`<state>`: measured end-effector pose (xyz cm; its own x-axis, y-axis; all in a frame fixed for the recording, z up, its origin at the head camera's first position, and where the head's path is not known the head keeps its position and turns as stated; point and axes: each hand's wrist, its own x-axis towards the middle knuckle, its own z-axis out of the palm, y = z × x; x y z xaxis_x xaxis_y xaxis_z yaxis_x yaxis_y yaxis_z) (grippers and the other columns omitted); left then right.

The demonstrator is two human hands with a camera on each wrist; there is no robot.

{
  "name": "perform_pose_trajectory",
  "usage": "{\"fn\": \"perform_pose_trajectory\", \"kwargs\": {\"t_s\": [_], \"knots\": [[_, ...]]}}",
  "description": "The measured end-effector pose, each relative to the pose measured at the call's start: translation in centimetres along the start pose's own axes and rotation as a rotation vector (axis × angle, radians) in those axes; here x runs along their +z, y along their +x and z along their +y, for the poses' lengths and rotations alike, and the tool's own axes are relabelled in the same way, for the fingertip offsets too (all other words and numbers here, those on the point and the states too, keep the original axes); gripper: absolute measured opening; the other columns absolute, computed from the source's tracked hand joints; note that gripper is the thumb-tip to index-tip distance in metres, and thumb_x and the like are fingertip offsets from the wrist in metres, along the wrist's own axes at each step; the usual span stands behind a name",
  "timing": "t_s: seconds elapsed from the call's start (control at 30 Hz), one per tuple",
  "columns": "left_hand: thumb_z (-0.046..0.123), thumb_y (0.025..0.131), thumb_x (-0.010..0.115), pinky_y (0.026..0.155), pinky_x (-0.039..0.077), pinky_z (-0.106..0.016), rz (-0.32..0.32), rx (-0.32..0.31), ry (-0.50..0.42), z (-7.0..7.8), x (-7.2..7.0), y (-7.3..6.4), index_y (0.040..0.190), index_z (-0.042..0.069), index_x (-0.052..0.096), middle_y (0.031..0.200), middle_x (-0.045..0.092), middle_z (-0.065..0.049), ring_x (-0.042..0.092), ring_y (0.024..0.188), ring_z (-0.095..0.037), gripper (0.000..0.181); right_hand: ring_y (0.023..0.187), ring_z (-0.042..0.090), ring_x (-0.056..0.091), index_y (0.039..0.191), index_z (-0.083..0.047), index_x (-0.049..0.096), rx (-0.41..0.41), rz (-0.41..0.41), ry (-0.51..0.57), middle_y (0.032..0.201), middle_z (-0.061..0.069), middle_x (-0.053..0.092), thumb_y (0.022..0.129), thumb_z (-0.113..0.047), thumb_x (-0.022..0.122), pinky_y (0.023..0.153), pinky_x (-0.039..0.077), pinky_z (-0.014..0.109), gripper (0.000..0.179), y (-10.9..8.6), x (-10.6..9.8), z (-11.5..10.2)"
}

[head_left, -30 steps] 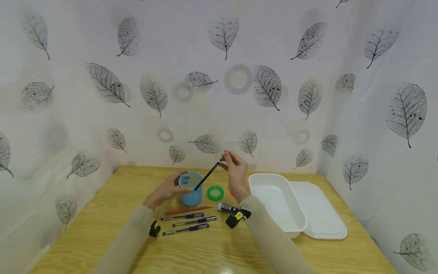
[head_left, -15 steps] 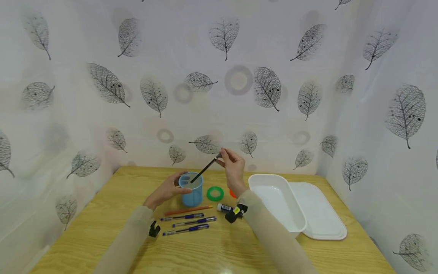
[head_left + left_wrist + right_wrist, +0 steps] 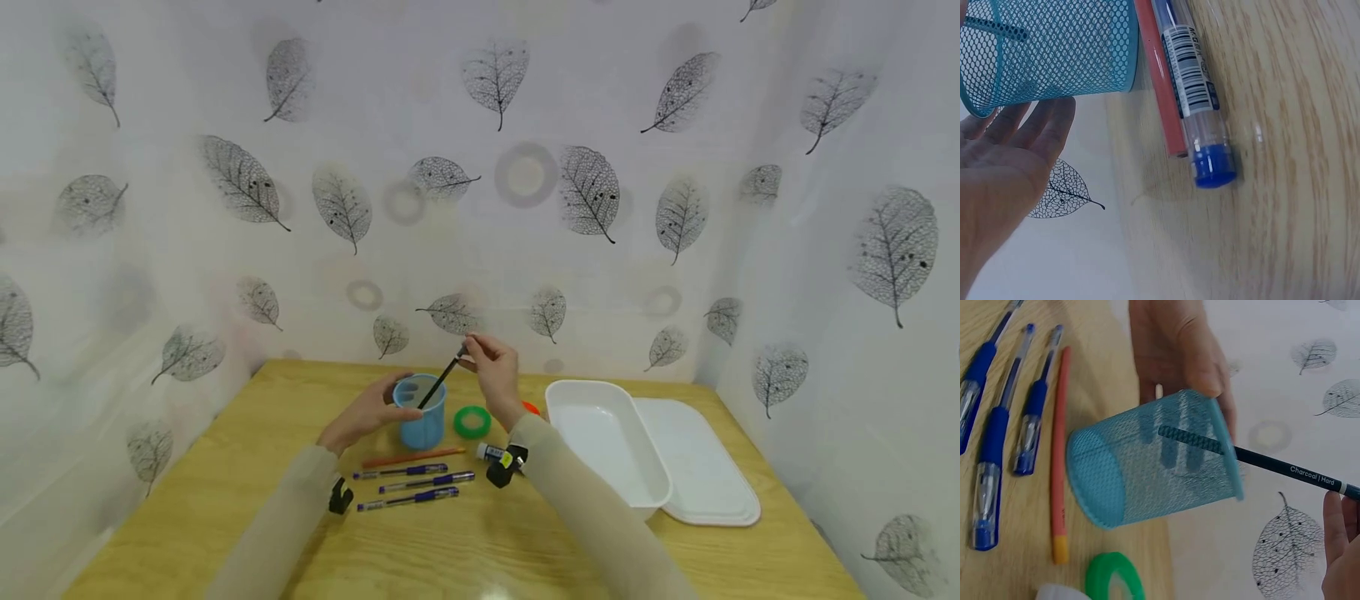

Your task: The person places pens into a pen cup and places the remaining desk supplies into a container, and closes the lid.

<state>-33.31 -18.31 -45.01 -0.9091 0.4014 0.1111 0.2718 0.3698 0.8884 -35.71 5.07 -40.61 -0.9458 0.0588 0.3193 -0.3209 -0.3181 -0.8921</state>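
Note:
My left hand point(image 3: 367, 417) holds a blue mesh pen holder point(image 3: 423, 431), its thumb at the rim and its fingers round the far side. Between the fingertips of my right hand point(image 3: 495, 373) is the upper end of a dark charcoal pencil point(image 3: 1288, 467). The pencil slants down, and its lower end shows through the mesh point(image 3: 1147, 475), inside the holder. In front of the holder lie a reddish pencil point(image 3: 412, 457) and three blue-capped gel pens point(image 3: 427, 482). The left wrist view shows the left fingers point(image 3: 1054, 128) against the holder's side.
Right of the holder lies a green tape roll point(image 3: 472, 422). A glue stick point(image 3: 489, 452) is partly hidden by the right wrist, and an orange object point(image 3: 531, 408) shows behind it. A white tray point(image 3: 651, 467) and a white lid point(image 3: 708, 467) stand at the right of the wooden table point(image 3: 450, 558).
My right hand has moved left toward the pen holder, and the charcoal pencil's lower end has gone from the near rim to inside the holder. My left hand has kept its hold.

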Motion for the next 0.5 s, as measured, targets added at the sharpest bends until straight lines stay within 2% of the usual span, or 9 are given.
{"fn": "perform_pose_trajectory", "kwargs": {"t_s": [0.13,0.3,0.4,0.47,0.5], "knots": [[0.029,0.085,0.077,0.102,0.044,-0.051,-0.009,-0.004,0.004,0.1,0.0,0.1,0.152,0.013,0.033,0.142,0.049,-0.022,0.053,0.125,-0.035,0.082,0.089,0.018,0.069,0.115,0.003,0.069,0.025,-0.033,-0.009,0.093,0.000,0.070,0.094,-0.012,0.065,0.078,0.059,0.034,0.027,0.0,0.0,0.9],[0.029,0.086,0.077,0.102,0.045,-0.050,-0.015,-0.003,0.000,0.0,0.0,0.5,0.152,0.011,0.032,0.141,0.050,-0.022,0.053,0.125,-0.035,0.082,0.099,0.031,0.067,0.117,0.000,0.069,0.046,-0.045,-0.036,0.099,0.008,0.069,0.095,-0.012,0.064,0.080,0.059,0.034,0.025,0.1,0.0,1.2],[0.030,0.085,0.077,0.103,0.044,-0.051,-0.006,0.002,0.001,0.0,0.0,0.6,0.153,0.011,0.032,0.142,0.050,-0.020,0.052,0.126,-0.035,0.083,0.097,0.028,0.068,0.118,0.001,0.069,0.049,-0.055,-0.060,0.103,0.013,0.068,0.095,-0.011,0.063,0.081,0.059,0.034,0.026,0.3,0.1,1.4],[0.029,0.085,0.077,0.103,0.044,-0.051,-0.002,0.002,-0.005,-0.1,0.0,0.5,0.152,0.011,0.032,0.142,0.050,-0.020,0.052,0.126,-0.035,0.083,0.094,0.022,0.069,0.118,0.003,0.068,0.062,-0.073,-0.075,0.102,0.011,0.068,0.096,-0.011,0.063,0.081,0.059,0.034,0.026,0.4,0.2,1.8],[0.029,0.085,0.078,0.103,0.043,-0.052,0.000,0.000,-0.007,0.0,0.0,0.4,0.152,0.011,0.032,0.142,0.050,-0.020,0.052,0.126,-0.036,0.083,0.095,0.024,0.069,0.118,0.003,0.068,0.072,-0.082,-0.082,0.101,0.010,0.068,0.096,-0.011,0.063,0.082,0.059,0.034,0.027,0.4,0.3,2.0]]}}
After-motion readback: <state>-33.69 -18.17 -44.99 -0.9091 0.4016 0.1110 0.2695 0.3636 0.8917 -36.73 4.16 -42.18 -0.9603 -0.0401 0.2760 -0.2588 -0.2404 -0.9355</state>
